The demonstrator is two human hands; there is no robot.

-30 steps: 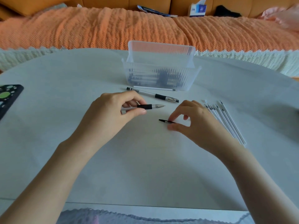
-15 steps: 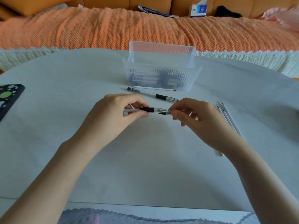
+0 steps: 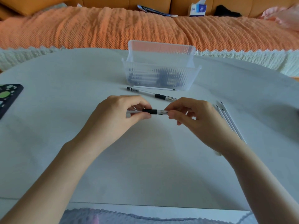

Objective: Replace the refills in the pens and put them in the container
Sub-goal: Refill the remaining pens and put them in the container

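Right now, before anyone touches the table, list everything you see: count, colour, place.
table: 1, white, under everything
container: 1, clear ribbed, table's far centre
pens: inside the container, dark, uncounted
held pen: 1, clear with black band, centre, gripped at both ends
spare pen: 1, white with black band, lying before the container
loose refill: 1, white, along the container's front
refills: several, white, bundled, table's right side
stencil: 1, black with green dots, table's left edge
blanket: 1, orange, on the sofa behind
tissue box: 1, blue and white, on the sofa
left grip: 1, holds held pen's barrel
right grip: 1, pinches held pen's tip end
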